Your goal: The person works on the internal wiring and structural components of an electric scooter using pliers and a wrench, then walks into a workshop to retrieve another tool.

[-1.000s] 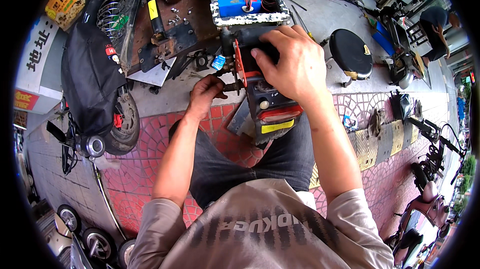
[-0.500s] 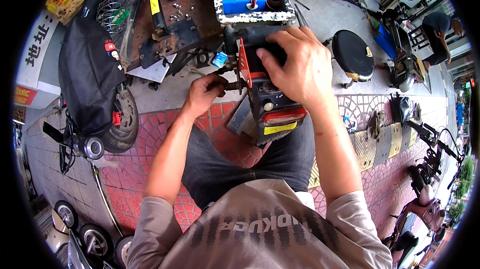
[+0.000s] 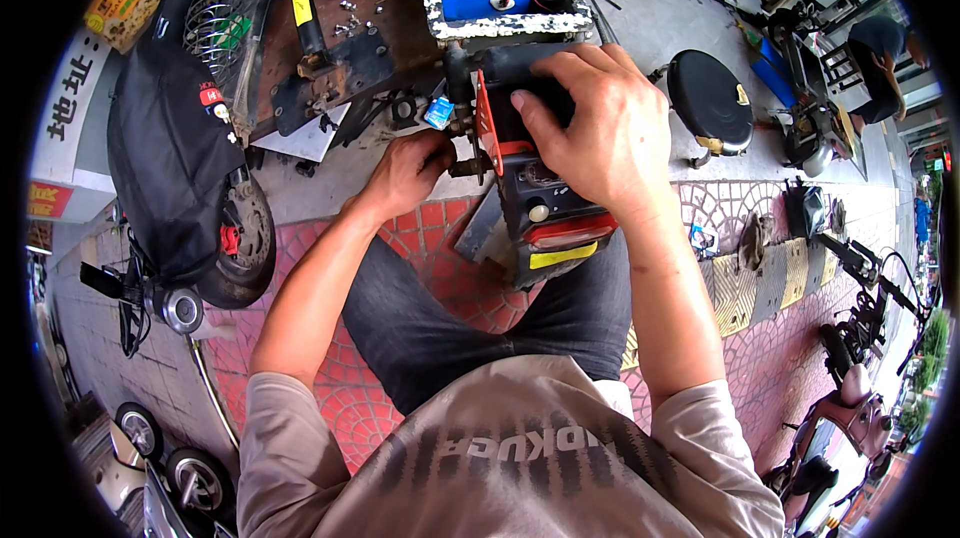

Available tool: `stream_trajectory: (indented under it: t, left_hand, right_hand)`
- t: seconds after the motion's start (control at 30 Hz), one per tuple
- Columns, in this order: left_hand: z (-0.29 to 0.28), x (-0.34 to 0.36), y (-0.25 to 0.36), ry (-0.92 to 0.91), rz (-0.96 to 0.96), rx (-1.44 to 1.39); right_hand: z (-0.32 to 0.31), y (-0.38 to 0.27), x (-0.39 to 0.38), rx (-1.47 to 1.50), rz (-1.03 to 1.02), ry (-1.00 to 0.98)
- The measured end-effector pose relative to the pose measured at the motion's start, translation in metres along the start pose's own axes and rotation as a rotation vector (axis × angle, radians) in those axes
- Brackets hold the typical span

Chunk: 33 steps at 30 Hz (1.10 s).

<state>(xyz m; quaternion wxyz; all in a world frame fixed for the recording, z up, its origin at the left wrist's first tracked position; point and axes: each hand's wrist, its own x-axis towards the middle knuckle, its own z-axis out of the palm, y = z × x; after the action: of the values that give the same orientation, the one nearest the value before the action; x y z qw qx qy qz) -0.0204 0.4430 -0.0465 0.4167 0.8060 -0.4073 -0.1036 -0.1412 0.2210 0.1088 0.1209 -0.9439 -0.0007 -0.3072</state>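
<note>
In front of my knees is a black vehicle part with a red lamp (image 3: 568,231), a yellow label and a red-orange side plate (image 3: 487,123). From above, my right hand (image 3: 610,128) grips its black body, thumb on the near left and fingers over the top. My left hand (image 3: 405,173) is closed by the metal bolt end (image 3: 464,168) that sticks out past the plate. Its fingertips are in shadow, and what they hold is hidden. A small blue-and-white packet (image 3: 438,114) lies just beyond that hand.
Beyond the part stands a white-edged open box (image 3: 508,33) with a blue battery and wires. A brown bench (image 3: 390,88) with loose bolts is at far left. A round black seat (image 3: 708,101) is to the right, and a black-covered scooter (image 3: 175,168) to the left.
My left hand has shifted slightly up and right, closer to the plate, and its elbow has swung outward to the left. My right hand keeps its hold in the same place.
</note>
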Motion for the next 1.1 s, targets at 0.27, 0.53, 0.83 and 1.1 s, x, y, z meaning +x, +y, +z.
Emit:
stream_trajectory:
  t: [0.27, 0.53, 0.83, 1.1]
  left_hand:
    - [0.028, -0.007, -0.009, 0.118, -0.476, -0.545]
    - [0.047, -0.018, 0.020, 0.015, -1.027, -1.356]
    - [0.053, -0.010, 0.049, 0.221, -1.146, -1.512]
    - [0.051, -0.008, 0.039, 0.195, -1.171, -1.521]
  right_hand:
    - [-0.002, -0.002, -0.001, -0.005, 0.008, -0.013]
    - [-0.005, -0.001, -0.002, -0.007, -0.012, -0.015]
    - [-0.003, 0.002, -0.004, 0.015, -0.016, 0.020]
    - [-0.005, 0.003, -0.005, 0.020, -0.019, 0.018]
